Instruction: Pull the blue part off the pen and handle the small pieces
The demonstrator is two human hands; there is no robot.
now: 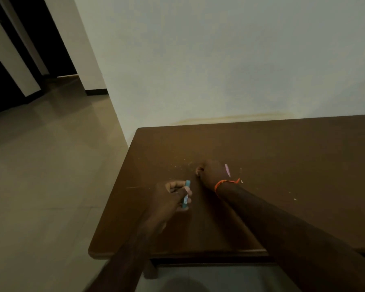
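Note:
My left hand (173,197) hovers over the left part of a dark brown wooden table (282,157) and grips a thin blue stick-like object (186,194) between curled fingers. My right hand (209,173) lies further in on the tabletop with its fingers curled under; what they hold, if anything, is hidden. An orange thread band (223,184) circles the right wrist. A small pink sliver (227,170) lies on the table just right of that hand.
Pale crumbs (177,163) are scattered on the tabletop around the hands. The table stands against a white wall (219,60). Tiled floor (40,165) spreads to the left, leading to a dark doorway (0,81).

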